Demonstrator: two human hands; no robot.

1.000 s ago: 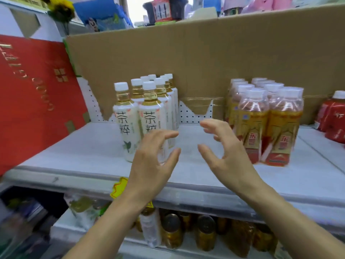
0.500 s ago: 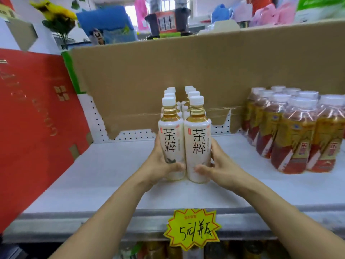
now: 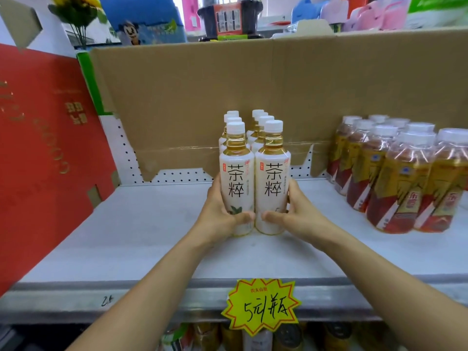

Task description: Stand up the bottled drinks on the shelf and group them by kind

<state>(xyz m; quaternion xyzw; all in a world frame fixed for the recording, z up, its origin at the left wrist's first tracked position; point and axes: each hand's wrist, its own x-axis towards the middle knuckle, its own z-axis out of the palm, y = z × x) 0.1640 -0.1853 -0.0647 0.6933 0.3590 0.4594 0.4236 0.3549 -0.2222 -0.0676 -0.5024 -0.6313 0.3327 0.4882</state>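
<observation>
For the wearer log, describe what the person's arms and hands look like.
The left arm and right arm are bare as far as the frame shows: no sleeves in view. The left hand and right hand wear no gloves, and no ring, watch or bracelet shows.

I count eight white-label tea bottles (image 3: 236, 178), standing in two rows of four. Of the red-and-gold bottles (image 3: 402, 188) I make out eight caps, though the frame edge cuts the group. One yellow price tag (image 3: 262, 306).

L hand (image 3: 219, 220) & R hand (image 3: 302, 220) grip front pair of white tea bottles (image 3: 236, 173), upright on shelf (image 3: 152, 236); red bottles (image 3: 402, 188) stand at right.
</observation>
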